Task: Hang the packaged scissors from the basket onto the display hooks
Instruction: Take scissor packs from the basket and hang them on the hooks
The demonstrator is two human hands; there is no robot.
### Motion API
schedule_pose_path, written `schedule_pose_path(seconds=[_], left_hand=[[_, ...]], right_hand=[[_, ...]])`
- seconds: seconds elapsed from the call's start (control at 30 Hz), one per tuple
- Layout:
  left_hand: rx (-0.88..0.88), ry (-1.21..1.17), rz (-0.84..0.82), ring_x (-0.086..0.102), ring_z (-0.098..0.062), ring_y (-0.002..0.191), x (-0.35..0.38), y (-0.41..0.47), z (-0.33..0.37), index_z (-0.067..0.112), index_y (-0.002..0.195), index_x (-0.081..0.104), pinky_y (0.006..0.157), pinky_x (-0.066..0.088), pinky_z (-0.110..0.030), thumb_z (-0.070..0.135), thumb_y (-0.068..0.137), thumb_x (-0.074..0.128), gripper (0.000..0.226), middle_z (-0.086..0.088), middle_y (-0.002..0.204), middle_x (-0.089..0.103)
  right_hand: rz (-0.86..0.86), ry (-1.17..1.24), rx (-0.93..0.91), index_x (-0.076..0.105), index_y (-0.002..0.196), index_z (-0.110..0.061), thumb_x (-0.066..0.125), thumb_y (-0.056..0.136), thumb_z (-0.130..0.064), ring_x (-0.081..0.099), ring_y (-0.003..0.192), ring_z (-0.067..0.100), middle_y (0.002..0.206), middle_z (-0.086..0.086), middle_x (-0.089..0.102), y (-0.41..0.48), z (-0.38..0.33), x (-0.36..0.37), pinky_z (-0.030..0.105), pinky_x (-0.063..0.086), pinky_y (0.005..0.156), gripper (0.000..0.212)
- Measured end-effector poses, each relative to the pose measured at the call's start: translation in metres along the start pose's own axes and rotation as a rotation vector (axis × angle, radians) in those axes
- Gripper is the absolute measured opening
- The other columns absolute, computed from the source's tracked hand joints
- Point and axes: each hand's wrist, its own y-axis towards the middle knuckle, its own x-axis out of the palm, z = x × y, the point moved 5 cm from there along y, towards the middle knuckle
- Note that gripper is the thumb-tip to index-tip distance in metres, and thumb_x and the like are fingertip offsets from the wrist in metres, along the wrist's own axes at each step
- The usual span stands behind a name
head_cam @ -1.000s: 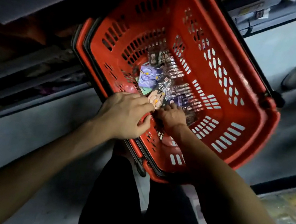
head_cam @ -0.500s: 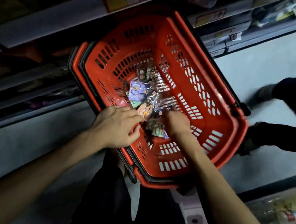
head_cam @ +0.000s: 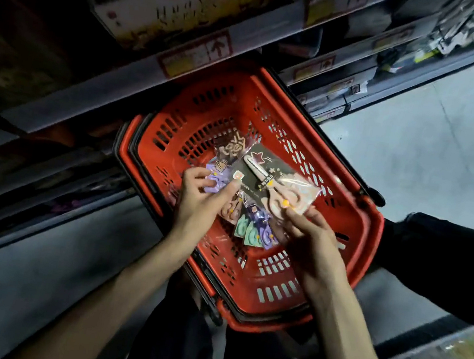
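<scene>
My right hand [head_cam: 309, 239] pinches the pink packaged scissors [head_cam: 272, 181] over the red basket [head_cam: 371, 230], while my left hand [head_cam: 198, 204] pinches a purple scissors pack [head_cam: 214, 177].

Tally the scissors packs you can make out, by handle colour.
Pink packs: 2
Purple packs: 2
Green packs: 1, maybe 2
Total: at least 5; the packs overlap, so others may be hidden.
</scene>
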Motion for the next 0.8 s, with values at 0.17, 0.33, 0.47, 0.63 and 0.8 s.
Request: schedule_pose_path(seconds=[0.17, 0.33, 0.47, 0.63, 0.8], left_hand=[[-0.187, -0.449, -0.226, 0.076, -0.023, 0.100, 0.036, 0.000, -0.003, 0.013, 0.118, 0.067, 0.079, 0.063, -0.035, 0.014, 0.095, 0.073, 0.023, -0.009, 0.114, 0.078], [-0.159, -0.341, -0.271, 0.076, -0.015, 0.092, 0.047, 0.006, -0.004, 0.015, 0.113, 0.069, 0.080, 0.061, -0.032, 0.013, 0.097, 0.070, 0.016, -0.002, 0.106, 0.080], [-0.225, -0.189, -0.358, 0.074, -0.019, 0.096, 0.047, 0.014, -0.017, 0.014, 0.118, 0.073, 0.086, 0.058, -0.034, 0.017, 0.097, 0.072, 0.021, -0.004, 0.109, 0.080], [-0.362, -0.083, -0.482, 0.072, -0.017, 0.105, 0.060, 0.013, -0.036, 0.016, 0.125, 0.072, 0.089, 0.057, -0.033, 0.027, 0.092, 0.079, 0.036, -0.004, 0.118, 0.078], [-0.431, -0.049, -0.363, 0.072, -0.020, 0.086, 0.076, 0.030, -0.051, 0.021, 0.113, 0.072, 0.069, 0.059, -0.030, 0.032, 0.099, 0.070, 0.018, -0.002, 0.095, 0.076]], right_hand=[[-0.048, -0.031, 0.100, 0.063, 0.118, -0.007, 0.073, 0.084, 0.000, 0.072, 0.104, 0.026, 0.118, 0.018, 0.073, -0.012, 0.012, 0.003, 0.045, 0.053, 0.103, 0.037], [0.064, -0.226, -0.055, 0.066, 0.111, -0.006, 0.083, 0.075, -0.006, 0.071, 0.093, 0.030, 0.106, 0.020, 0.073, -0.011, -0.006, -0.015, 0.045, 0.054, 0.097, 0.040], [0.089, -0.519, -0.204, 0.073, 0.112, -0.014, 0.083, 0.080, -0.014, 0.074, 0.091, 0.017, 0.099, 0.010, 0.079, -0.006, -0.025, -0.023, 0.020, 0.058, 0.077, 0.033], [-0.035, -0.723, -0.238, 0.075, 0.106, -0.014, 0.084, 0.080, -0.016, 0.073, 0.088, 0.011, 0.096, -0.002, 0.080, 0.003, -0.013, -0.014, 0.019, 0.055, 0.076, 0.028], [0.189, -0.876, -0.447, 0.070, 0.102, -0.024, 0.080, 0.087, -0.016, 0.071, 0.086, 0.005, 0.095, -0.007, 0.077, 0.002, -0.018, -0.030, 0.029, 0.055, 0.079, 0.019]])
